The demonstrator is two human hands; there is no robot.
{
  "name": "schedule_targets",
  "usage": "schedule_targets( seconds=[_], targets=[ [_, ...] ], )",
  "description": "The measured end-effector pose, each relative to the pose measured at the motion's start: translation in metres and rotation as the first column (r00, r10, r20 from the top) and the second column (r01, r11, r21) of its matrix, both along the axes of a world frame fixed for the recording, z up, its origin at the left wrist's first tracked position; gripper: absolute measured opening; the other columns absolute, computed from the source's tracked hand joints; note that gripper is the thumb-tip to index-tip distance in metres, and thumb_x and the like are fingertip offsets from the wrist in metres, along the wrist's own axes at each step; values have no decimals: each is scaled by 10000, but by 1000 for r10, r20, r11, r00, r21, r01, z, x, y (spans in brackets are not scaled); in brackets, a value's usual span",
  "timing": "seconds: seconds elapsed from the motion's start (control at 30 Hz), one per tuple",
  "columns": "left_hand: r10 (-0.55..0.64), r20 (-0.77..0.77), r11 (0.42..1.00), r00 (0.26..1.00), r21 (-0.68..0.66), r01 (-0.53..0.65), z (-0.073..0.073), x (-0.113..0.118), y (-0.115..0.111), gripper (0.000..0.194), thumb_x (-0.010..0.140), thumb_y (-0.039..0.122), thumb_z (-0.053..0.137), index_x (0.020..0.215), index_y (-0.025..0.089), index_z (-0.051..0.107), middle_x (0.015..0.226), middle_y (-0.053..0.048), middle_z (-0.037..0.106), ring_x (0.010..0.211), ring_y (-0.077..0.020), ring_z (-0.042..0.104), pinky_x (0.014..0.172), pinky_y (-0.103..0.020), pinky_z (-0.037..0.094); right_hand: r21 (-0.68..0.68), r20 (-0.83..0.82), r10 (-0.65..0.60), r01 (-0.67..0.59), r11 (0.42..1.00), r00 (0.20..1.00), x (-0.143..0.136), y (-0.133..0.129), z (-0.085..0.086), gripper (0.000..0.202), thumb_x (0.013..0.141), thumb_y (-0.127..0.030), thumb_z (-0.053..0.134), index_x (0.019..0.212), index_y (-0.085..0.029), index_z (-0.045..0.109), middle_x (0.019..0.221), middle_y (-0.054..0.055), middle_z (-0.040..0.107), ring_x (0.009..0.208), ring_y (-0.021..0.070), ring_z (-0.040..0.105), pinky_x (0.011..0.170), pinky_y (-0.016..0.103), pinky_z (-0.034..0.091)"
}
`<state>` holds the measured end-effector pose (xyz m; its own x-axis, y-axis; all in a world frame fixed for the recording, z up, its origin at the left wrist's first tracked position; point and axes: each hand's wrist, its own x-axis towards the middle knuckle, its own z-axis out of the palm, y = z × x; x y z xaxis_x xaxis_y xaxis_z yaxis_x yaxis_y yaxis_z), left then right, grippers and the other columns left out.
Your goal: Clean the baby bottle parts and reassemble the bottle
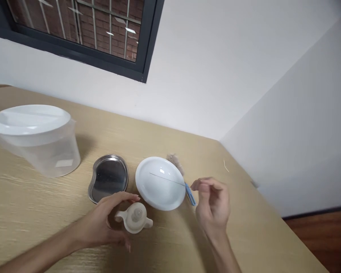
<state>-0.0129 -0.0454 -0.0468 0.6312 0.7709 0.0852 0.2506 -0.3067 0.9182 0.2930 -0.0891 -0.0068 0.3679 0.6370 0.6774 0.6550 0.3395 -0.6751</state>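
Around the left side of a small whitish two-handled cup [135, 218], my left hand [109, 222] has its thumb and fingers spread apart; whether it touches the cup is unclear. My right hand [213, 206] is raised at the right with thumb and forefinger pinched on a thin dark wire [167, 178]. The wire stretches leftward over a white oval bowl [159, 189]. A blue tool [190, 194] lies between the bowl and my right hand. Beside my left fingers is a shiny metal kidney-shaped tray [109, 177].
A large translucent pitcher [49, 151] with a white lid stands at the left. Behind the bowl lies a small greyish-brown object [175, 162]. A thin pale strip [226, 165] rests on the table [258, 227] near its right edge. White walls and a barred window are behind.
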Motion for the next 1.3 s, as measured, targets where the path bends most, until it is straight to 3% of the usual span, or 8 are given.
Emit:
schedule_targets(
  seconds=[0.1, 0.17, 0.27, 0.37, 0.63, 0.77, 1.07, 1.3],
  targets=[
    [-24, 1, 999, 1000, 42, 24, -1, 3, 0, 864, 523, 413, 970, 1296, 301, 600, 1223, -68, 707, 1075, -302, 683, 959, -429, 561, -78, 233, 326, -317, 945, 916, -27, -14, 1, 307, 909, -342, 662, 1186, -272, 549, 1015, 77, 605, 939, 231, 619, 780, 388, 555],
    [-29, -8, 998, 1000, 58, 29, 0, 5, 0, 856, 538, 413, 967, 1300, 293, 596, 1215, -61, 705, 1062, -285, 680, 953, -414, 553, -170, 330, 414, -378, 910, 849, -44, -23, 2, 505, 867, -450, 719, 1294, -273, 514, 1112, 110, 588, 1012, 270, 603, 813, 427, 558],
    [-23, -8, 999, 1000, 50, 23, 4, 5, 0, 801, 574, 369, 958, 1289, 287, 605, 1213, -47, 701, 1066, -260, 676, 934, -370, 543, -284, 383, 424, -332, 899, 821, -65, -29, 1, 716, 822, -657, 700, 1368, -261, 461, 1219, 127, 562, 1116, 295, 586, 873, 444, 555],
    [-42, 7, 997, 999, 68, 41, 5, 6, 0, 710, 612, 364, 941, 1246, 275, 635, 1191, -42, 709, 1060, -245, 674, 918, -341, 532, -308, 431, 407, -293, 905, 805, -80, -28, -4, 771, 801, -723, 674, 1366, -243, 462, 1229, 119, 574, 1128, 291, 586, 908, 443, 529],
    [-22, -55, 992, 998, 123, 29, -3, 6, 0, 505, 686, 418, 887, 1115, 256, 676, 1006, -11, 718, 892, -197, 661, 810, -304, 498, -290, 460, 413, -306, 907, 786, -93, -23, -16, 620, 842, -641, 693, 1276, -238, 510, 1135, 88, 653, 1040, 269, 624, 928, 443, 432],
    [-27, -46, 987, 999, 160, 34, -1, 6, -1, 554, 674, 452, 893, 1145, 263, 671, 1011, -12, 724, 909, -206, 642, 820, -316, 481, -278, 443, 413, -315, 907, 796, -96, -22, -15, 481, 918, -576, 621, 1248, -238, 532, 1098, 77, 667, 1005, 255, 631, 899, 424, 417],
    [-92, 14, 965, 996, 249, 86, -2, 5, 3, 498, 751, 435, 861, 1171, 256, 664, 995, -10, 745, 900, -195, 644, 844, -319, 467, -235, 433, 452, -387, 892, 780, -96, -20, -17, 392, 943, -422, 642, 1239, -191, 528, 1094, 88, 652, 1016, 226, 612, 883, 389, 455],
    [-132, -15, 919, 991, 372, 128, 2, 3, 5, 516, 785, 378, 840, 1245, 260, 638, 948, -15, 733, 880, -195, 621, 835, -329, 470, -215, 396, 499, -450, 866, 771, -99, -23, -17, 434, 933, -314, 667, 1304, -151, 514, 1141, 122, 614, 1067, 230, 583, 908, 383, 524]
  ],
)
